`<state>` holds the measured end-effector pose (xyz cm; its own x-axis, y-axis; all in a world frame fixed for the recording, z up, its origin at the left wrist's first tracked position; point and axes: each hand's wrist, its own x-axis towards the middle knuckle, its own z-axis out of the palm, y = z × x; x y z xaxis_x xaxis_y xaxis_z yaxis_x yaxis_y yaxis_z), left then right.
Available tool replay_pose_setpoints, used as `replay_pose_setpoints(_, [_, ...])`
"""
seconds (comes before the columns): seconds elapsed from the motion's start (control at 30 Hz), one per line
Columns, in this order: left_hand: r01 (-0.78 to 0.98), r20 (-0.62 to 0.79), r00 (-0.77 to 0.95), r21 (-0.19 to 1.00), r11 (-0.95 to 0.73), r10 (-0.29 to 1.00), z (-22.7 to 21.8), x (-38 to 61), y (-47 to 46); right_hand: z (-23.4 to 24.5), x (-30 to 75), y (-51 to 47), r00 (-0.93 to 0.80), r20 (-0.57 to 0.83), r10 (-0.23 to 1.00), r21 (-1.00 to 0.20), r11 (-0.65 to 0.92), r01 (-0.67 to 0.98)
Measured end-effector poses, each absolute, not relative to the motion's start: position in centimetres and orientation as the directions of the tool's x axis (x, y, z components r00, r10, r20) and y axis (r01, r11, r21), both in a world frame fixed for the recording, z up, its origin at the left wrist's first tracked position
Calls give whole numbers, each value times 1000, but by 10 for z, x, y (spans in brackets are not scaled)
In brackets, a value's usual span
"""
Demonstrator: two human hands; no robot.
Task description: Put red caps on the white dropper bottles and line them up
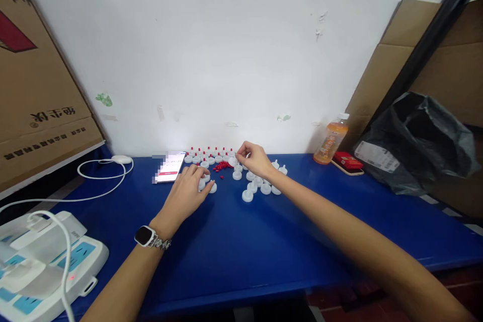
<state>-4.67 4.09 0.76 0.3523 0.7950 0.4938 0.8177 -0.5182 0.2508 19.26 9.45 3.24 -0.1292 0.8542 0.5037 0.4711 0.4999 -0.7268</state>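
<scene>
My right hand is closed in a pinch at a white nozzle cap, beside the heap of small red tips. My left hand lies low over the table with its fingers apart, over several white caps; its thumb is by one white cap, and the fingers partly hide others. Behind the hands stand rows of white caps with red tips. Under and beside my right wrist are several white nozzle caps without red tips. A single red tip lies apart from the heap.
A phone lies left of the caps. At the left are a white cable and a power strip. An orange drink bottle, a red box and a dark plastic bag stand right. The blue table meets a white wall.
</scene>
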Motion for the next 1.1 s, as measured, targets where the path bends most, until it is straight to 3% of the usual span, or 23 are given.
replay_pose_setpoints(0.2, [773, 439, 404, 304, -556, 802, 6, -53, 46, 32, 175, 105, -389, 438, 810, -370, 557, 743])
replay_pose_setpoints(0.33, [792, 422, 408, 277, -544, 810, 7, -49, 44, 27, 170, 107, -473, 370, 800, -166, 557, 813])
replay_pose_setpoints(0.43, [812, 415, 401, 251, -526, 817, 10, -47, 41, 25, 173, 107, -479, 359, 801, -168, 560, 811])
replay_pose_setpoints(0.8, [756, 452, 437, 284, -590, 778, 9, -35, 38, 13, 206, 61, -230, 494, 838, -398, 454, 797])
replay_pose_setpoints(0.9, [762, 456, 445, 259, -593, 771, 7, -31, 35, 14, 201, 47, -278, 505, 817, -368, 495, 787])
replay_pose_setpoints(1.1, [828, 473, 411, 165, -536, 780, 3, -32, 32, 23, 173, 56, -451, 422, 786, -171, 558, 812])
